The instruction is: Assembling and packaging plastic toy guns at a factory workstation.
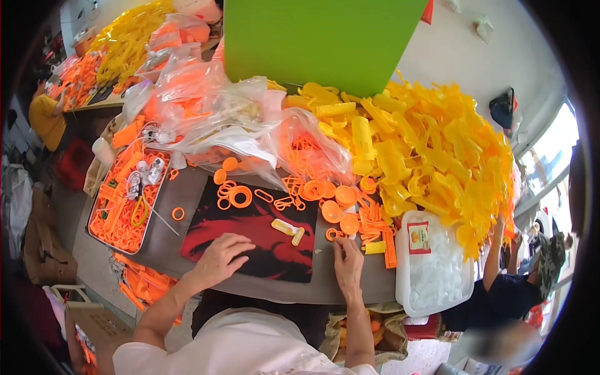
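Note:
My left hand (225, 257) is over the left part of a black and red mat (250, 224), fingers stretched out, holding nothing. At the mat's right edge, the fingertips of my right hand (348, 267) are drawn together at a small orange ring (331, 235). Two yellow plastic pieces with clear parts (289, 230) lie on the mat between the hands. Orange rings (240, 196), an oblong orange loop (264, 195) and orange discs (346, 195) are spread along the mat's far edge. Orange bar-shaped pieces (373, 222) lie beyond my right hand, with a yellow piece (375, 247).
A metal tray of orange parts (134, 244) stands left; a white tub of clear pieces (437, 281) stands right. Heaped yellow parts (444, 150), plastic bags (206, 106) and a green panel (319, 44) fill the back. Other people (47, 122) are at both sides.

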`<control>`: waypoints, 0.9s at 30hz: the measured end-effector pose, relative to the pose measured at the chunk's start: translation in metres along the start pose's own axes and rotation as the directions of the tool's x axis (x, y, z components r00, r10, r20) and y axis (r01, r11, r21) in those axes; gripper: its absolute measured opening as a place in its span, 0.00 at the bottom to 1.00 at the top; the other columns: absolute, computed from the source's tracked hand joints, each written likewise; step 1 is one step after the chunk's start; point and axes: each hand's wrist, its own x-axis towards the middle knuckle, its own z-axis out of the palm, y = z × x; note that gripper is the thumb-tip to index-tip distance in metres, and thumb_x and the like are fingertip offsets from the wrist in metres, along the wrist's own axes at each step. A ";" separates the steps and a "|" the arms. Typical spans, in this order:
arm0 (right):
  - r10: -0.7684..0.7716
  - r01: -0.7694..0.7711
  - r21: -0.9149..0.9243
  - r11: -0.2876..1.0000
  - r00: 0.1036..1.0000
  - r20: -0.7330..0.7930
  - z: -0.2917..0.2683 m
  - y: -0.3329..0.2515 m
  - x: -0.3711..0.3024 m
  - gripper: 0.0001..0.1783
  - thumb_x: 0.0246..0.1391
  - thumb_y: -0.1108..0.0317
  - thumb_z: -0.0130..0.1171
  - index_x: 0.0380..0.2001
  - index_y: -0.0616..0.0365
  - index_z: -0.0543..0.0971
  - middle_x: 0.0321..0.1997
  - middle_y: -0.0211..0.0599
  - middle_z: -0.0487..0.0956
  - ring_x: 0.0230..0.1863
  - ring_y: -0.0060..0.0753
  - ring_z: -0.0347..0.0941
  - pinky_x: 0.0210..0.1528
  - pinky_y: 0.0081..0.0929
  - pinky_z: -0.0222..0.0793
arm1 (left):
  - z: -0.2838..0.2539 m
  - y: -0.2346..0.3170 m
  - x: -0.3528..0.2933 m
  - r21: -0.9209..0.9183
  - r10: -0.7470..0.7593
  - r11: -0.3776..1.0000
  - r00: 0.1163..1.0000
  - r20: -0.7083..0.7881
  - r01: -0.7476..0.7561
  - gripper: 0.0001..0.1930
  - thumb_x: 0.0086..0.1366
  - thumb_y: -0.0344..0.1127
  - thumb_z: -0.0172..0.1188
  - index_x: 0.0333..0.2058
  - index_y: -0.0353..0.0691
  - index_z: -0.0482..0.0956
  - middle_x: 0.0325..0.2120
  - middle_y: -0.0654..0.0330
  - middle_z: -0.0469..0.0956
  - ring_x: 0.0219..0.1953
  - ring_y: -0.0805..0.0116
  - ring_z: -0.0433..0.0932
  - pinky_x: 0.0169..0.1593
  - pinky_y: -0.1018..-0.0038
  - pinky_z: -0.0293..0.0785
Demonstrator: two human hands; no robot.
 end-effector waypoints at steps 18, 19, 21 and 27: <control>-0.324 0.235 -0.469 0.851 0.939 -0.119 0.027 0.034 0.246 0.14 0.53 0.61 0.61 0.38 0.59 0.80 0.36 0.45 0.81 0.38 0.50 0.77 0.41 0.40 0.71 | 0.008 -0.023 -0.001 0.257 -0.149 0.954 0.988 -0.046 0.156 0.22 0.53 0.33 0.67 0.48 0.39 0.76 0.52 0.54 0.69 0.56 0.51 0.66 0.58 0.60 0.67; -0.294 0.229 -0.551 0.803 0.955 -0.032 0.033 0.032 0.247 0.15 0.51 0.58 0.62 0.37 0.58 0.80 0.36 0.44 0.81 0.39 0.51 0.77 0.41 0.41 0.71 | 0.010 -0.025 -0.003 0.246 -0.120 0.960 0.991 -0.067 0.133 0.22 0.54 0.33 0.67 0.48 0.39 0.76 0.52 0.54 0.69 0.57 0.51 0.66 0.58 0.60 0.67; -0.315 0.297 -0.605 0.738 0.946 0.080 0.041 0.014 0.245 0.16 0.51 0.57 0.61 0.35 0.57 0.80 0.36 0.45 0.81 0.37 0.52 0.77 0.40 0.42 0.71 | 0.012 -0.026 -0.008 0.229 -0.147 0.960 0.986 -0.074 0.160 0.22 0.53 0.33 0.67 0.48 0.39 0.76 0.53 0.53 0.69 0.57 0.51 0.65 0.59 0.59 0.66; -0.210 0.207 -0.620 0.757 0.975 0.069 0.052 0.026 0.257 0.17 0.50 0.54 0.60 0.32 0.59 0.78 0.30 0.48 0.80 0.30 0.54 0.77 0.34 0.43 0.72 | 0.026 -0.012 0.007 0.181 -0.048 0.982 0.999 0.013 0.044 0.30 0.55 0.35 0.66 0.58 0.41 0.68 0.56 0.51 0.65 0.60 0.50 0.63 0.62 0.58 0.61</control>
